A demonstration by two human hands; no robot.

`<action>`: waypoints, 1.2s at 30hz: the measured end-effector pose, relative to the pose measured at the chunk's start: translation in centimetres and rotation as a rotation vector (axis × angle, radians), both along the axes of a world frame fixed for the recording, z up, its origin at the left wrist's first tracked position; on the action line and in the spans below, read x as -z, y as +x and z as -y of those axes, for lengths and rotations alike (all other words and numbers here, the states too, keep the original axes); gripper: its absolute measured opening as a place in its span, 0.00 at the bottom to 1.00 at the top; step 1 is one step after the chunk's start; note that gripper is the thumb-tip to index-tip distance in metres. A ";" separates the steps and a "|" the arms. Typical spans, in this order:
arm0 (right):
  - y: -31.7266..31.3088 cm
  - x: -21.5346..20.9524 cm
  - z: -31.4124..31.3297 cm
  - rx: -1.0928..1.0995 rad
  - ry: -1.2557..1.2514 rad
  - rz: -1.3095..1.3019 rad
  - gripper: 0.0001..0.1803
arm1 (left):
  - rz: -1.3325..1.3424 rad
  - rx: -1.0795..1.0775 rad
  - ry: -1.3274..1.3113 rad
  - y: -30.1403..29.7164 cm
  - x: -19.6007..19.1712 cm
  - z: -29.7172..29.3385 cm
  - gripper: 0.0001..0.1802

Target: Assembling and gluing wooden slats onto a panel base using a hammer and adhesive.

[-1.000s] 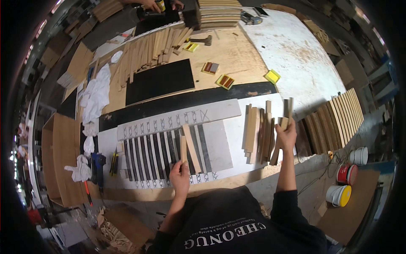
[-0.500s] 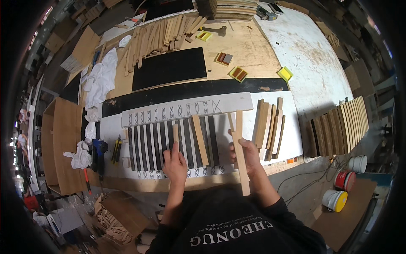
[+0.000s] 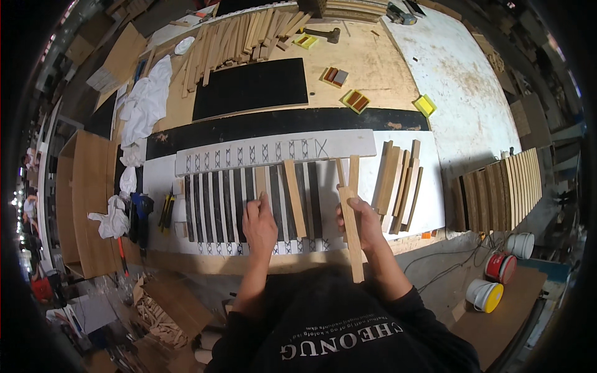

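Note:
A row of black strips (image 3: 217,205) lies on the white sheet below a pale marked board (image 3: 273,151). My left hand (image 3: 260,224) is closed at the near end of a short light wooden strip (image 3: 260,179) lying among them; its grip is partly hidden. A longer wooden strip (image 3: 295,199) lies slightly aslant across the row, just to the right. In my right hand (image 3: 367,227), several wooden strips (image 3: 351,239) are gripped, one pointing toward me and others reaching away. More loose wooden strips (image 3: 401,186) lie right of that hand.
At the back lies a pile of wooden strips (image 3: 239,46) beside a black panel (image 3: 252,90) and a hammer (image 3: 323,35). Small yellow-edged boxes (image 3: 355,100) sit on the plywood. A blue power drill (image 3: 141,211) and pliers (image 3: 166,212) are left. Stacked slats (image 3: 504,193) stand right; buckets (image 3: 484,295) below.
My left hand's extended forefinger has drawn in, and the hand now closes at the short strip's near end. The strips in my right hand have shifted: the front one sits lower against the others.

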State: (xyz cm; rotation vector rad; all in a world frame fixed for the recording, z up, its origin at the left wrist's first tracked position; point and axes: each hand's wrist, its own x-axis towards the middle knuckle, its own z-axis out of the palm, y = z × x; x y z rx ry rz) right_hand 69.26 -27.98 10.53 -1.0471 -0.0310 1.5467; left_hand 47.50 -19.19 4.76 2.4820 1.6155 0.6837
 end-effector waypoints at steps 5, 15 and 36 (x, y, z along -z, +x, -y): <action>-0.2 -0.4 -0.2 0.008 0.012 0.001 0.18 | 0.005 0.002 -0.035 0.6 -1.3 0.2 0.17; -0.6 -0.9 -0.8 -0.068 -0.034 0.072 0.20 | 0.133 -0.060 -0.298 2.7 -2.2 2.5 0.34; -0.6 -0.1 -0.7 -0.046 -0.022 0.027 0.18 | 0.022 0.109 -0.136 2.5 -1.6 3.1 0.21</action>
